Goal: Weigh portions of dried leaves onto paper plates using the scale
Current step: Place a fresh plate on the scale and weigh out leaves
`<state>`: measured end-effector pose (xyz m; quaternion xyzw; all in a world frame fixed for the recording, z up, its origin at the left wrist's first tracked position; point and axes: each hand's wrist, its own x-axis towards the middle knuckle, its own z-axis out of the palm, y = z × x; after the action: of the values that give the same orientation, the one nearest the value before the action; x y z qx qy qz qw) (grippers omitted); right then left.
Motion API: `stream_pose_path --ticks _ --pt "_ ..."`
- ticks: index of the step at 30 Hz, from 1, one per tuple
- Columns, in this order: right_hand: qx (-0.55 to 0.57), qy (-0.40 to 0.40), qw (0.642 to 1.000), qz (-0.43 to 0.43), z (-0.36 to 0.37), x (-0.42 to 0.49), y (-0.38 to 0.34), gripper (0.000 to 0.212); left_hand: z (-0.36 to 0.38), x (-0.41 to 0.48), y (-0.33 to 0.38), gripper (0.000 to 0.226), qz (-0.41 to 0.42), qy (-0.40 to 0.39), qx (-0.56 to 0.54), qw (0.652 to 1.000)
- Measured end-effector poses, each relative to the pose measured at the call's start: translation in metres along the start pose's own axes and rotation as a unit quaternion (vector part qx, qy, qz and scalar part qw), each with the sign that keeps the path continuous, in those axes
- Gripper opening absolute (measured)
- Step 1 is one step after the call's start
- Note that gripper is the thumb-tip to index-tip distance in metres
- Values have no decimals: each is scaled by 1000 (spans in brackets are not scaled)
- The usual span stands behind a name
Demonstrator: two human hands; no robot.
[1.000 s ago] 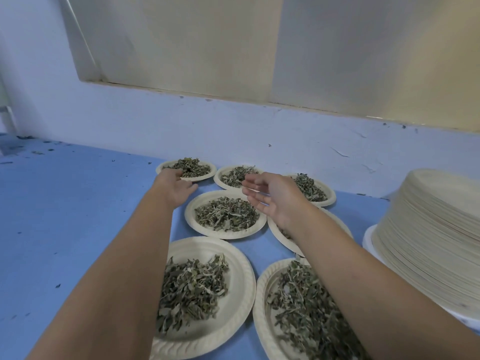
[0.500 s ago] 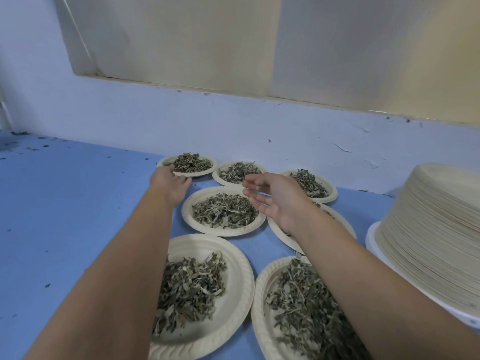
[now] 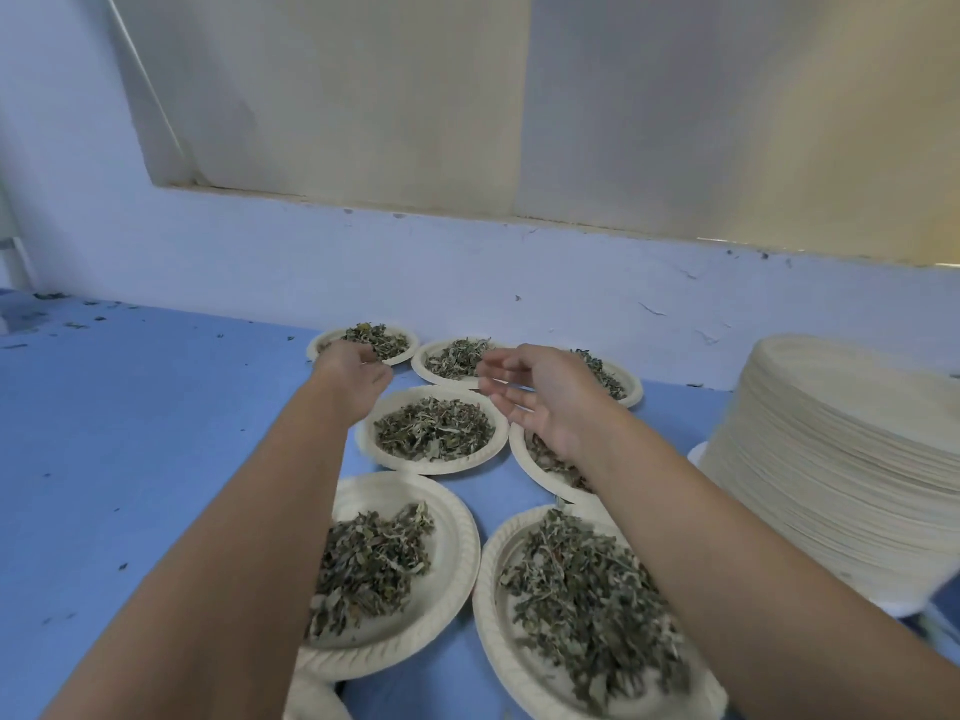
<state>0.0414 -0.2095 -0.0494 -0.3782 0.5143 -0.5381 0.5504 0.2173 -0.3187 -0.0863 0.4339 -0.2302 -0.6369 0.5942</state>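
Note:
Several paper plates of dried green leaves lie on the blue table. My left hand (image 3: pixel 350 374) reaches to the near rim of the far-left plate (image 3: pixel 332 341). Its fingers curl down over the rim and leaves, hidden behind the back of the hand. My right hand (image 3: pixel 540 402) hovers with relaxed, spread fingers and holds nothing. It is above the gap between the far-middle plate (image 3: pixel 423 368) and the middle plate (image 3: pixel 434 462). My right forearm covers part of another plate (image 3: pixel 530 467). Two fuller plates lie nearest me, the left one (image 3: pixel 447 532) and the right one (image 3: pixel 491 605). No scale is in view.
A tall stack of unused paper plates (image 3: pixel 841 459) stands at the right on a white base. A pale blue wall (image 3: pixel 467 283) rises just behind the far plates, one of them at the far right (image 3: pixel 631 389). Leaf crumbs dot the blue table (image 3: pixel 130 433) at left.
My left hand has moved forward from beside the middle plate to the far-left plate's near rim. My right hand has stayed almost where it was.

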Motion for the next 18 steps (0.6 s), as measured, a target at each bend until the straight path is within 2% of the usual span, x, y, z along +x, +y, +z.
stream_pose_path --ticks 3,6,9,10,11,13,15,16,18 --pt "-7 0 1000 -22 -7 -28 -12 28 22 -52 -10 36 12 -41 106 993" --pt "-38 12 997 -65 -24 -63 -22 24 50 -113 -29 20 25 -79 176 981" --pt "-146 46 977 -151 -57 -95 -30 19 80 -171 -52 25 33 -125 231 964" --pt "-218 80 954 -190 -71 -102 -33 17 89 -187 -58 26 32 -140 234 962" --pt "-302 121 917 -231 -87 -110 -37 15 97 -202 -64 25 28 -155 230 960" --pt "-463 194 814 -292 -125 -127 -46 17 116 -230 -78 24 29 -184 239 953" --pt "-577 224 724 -303 -160 -139 -53 24 134 -250 -90 26 42 -206 252 945" --pt "-619 222 696 -289 -174 -144 -56 26 141 -258 -94 27 44 -209 249 945" --pt "-673 197 669 -247 -194 -149 -58 29 153 -270 -102 27 42 -205 242 947"
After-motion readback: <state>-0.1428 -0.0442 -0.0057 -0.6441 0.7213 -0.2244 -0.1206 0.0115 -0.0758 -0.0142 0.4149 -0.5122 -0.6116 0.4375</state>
